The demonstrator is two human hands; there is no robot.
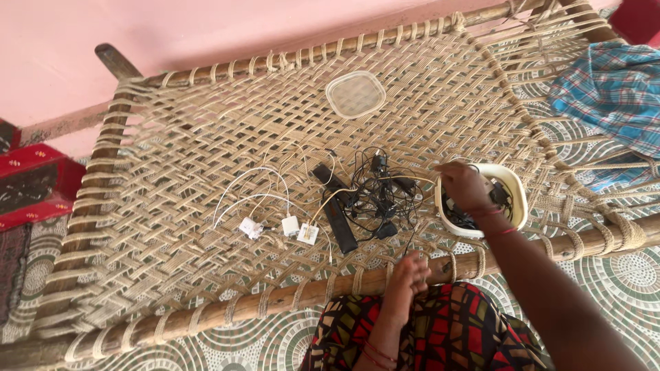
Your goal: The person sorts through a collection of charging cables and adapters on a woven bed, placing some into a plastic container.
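The cot's bed is coarse tan woven rope (pixel 206 206), rough and matt, lashed round a frame of bare, weathered round wooden poles (pixel 227 310). At twelve o'clock on the weave lies a clear, glossy plastic rounded-square lid (pixel 355 94). At the centre sits a tangle of thin black rubbery cables (pixel 381 196), matt, beside a black smooth plastic bar (pixel 335 206). Toward nine o'clock lie small glossy white plastic charger plugs (pixel 289 226) with white smooth cords (pixel 251 185). At three o'clock the right hand (pixel 464 185) rests in a cream smooth plastic tub (pixel 517 192). At one o'clock lies a soft blue checked cotton cloth (pixel 612 89).
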